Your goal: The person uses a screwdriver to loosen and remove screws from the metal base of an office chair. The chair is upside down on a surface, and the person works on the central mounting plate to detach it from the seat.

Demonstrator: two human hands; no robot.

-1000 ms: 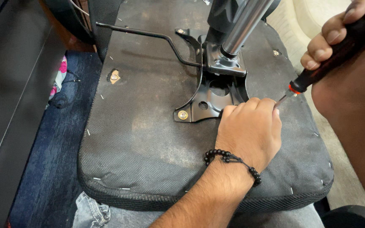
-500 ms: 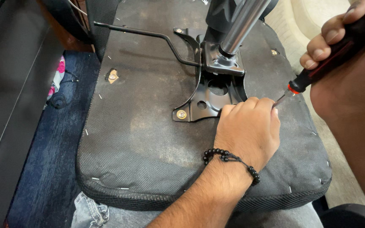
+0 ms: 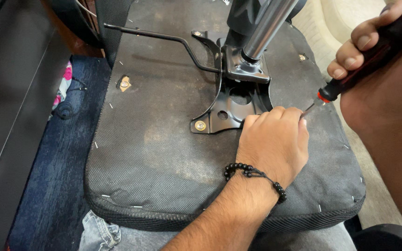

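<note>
Right now my right hand (image 3: 378, 42) is clamped on a black-handled screwdriver (image 3: 368, 60), tip angled down beside my left hand (image 3: 273, 142), which rests curled, fingers together, on the upturned chair seat (image 3: 164, 153) at the black metal bracket (image 3: 231, 109).

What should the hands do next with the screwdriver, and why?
Probably keep turning the screwdriver. The right hand grips its handle, its tip goes down behind the left hand, which rests at the corner of the black metal plate, and the screw there is hidden.
</note>
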